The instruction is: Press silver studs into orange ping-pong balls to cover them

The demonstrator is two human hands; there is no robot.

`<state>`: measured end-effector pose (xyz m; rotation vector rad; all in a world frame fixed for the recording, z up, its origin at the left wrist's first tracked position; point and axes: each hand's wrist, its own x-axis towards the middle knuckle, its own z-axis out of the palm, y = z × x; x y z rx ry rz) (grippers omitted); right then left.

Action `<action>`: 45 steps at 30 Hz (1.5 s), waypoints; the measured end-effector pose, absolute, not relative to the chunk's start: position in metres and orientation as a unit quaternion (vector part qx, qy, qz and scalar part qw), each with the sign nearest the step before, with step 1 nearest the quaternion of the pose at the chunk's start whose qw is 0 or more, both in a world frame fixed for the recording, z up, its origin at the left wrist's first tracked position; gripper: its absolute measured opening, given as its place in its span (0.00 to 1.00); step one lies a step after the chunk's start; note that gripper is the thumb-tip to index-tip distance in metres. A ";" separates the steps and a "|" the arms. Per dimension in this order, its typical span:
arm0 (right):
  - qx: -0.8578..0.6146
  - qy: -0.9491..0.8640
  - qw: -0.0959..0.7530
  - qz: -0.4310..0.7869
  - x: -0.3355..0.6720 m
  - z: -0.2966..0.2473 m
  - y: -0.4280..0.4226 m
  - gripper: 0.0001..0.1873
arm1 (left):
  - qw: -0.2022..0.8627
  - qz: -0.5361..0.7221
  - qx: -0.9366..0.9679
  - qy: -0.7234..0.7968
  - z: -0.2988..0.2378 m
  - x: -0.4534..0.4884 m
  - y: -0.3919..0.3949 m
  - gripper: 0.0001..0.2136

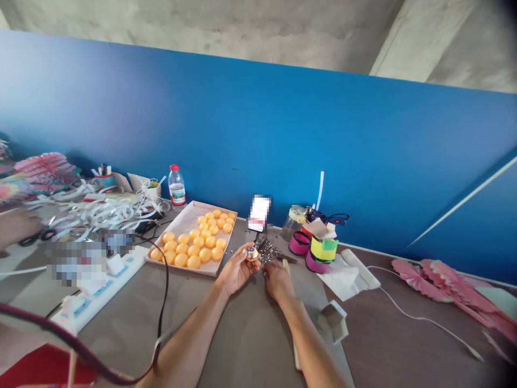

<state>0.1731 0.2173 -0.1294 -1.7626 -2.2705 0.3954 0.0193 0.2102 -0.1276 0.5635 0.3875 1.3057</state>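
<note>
My left hand (238, 268) is closed round a small round piece (252, 254) with a shiny, silvery face and an orange-gold edge. Its exact kind is too small to make out. Beside it, my right hand (278, 279) reaches down with curled fingers to the near edge of a pile of small metal parts (269, 249) on the table. Whatever those fingertips pinch is hidden. Left of my hands, a shallow cardboard tray (183, 214) carries many orange-yellow domed pieces (194, 250). Dark-bladed scissors (287, 258) lie partly by the pile.
A phone (259, 213) stands behind the pile. Rolls of coloured tape (323, 249) and a jar (293, 221) are at right. A power strip (109, 288), cables and a bottle (176, 187) are at left. Another person's hand (18, 226) shows at far left.
</note>
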 end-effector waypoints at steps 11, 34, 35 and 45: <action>-0.584 -0.793 0.097 0.140 0.172 -0.124 0.215 0.14 | 0.738 0.577 0.280 0.210 -0.127 0.020 0.210 0.18; -0.516 -0.635 0.453 0.354 0.179 -0.141 0.221 0.04 | 0.739 0.577 0.272 0.217 -0.127 0.019 0.209 0.24; -0.505 -0.613 0.474 0.380 0.179 -0.139 0.222 0.05 | 0.739 0.576 0.271 0.220 -0.127 0.019 0.209 0.25; -0.334 -0.443 0.555 0.620 0.175 -0.129 0.219 0.09 | 0.739 0.555 0.294 0.243 -0.130 0.023 0.210 0.25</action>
